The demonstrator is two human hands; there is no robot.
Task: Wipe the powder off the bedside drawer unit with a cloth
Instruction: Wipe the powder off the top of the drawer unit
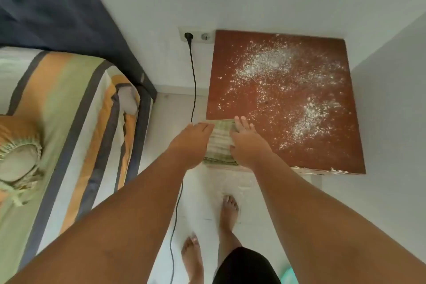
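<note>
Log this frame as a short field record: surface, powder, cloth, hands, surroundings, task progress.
surface: brown top of the bedside drawer unit, set in a wall corner
powder: white, scattered widely, two denser patches, far and right
cloth: folded, greenish checked, at the near left edge of the top
left hand: on the cloth's left side
right hand: flat on the cloth's right side
surroundings: bed at left, black cable plugged into wall socket
progress: powder not yet wiped

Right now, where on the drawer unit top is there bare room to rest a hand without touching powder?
The drawer unit is barest in a strip along its left edge, toward the socket. Powder crowds the middle and right; the cloth and both hands fill the near-left corner.
</note>
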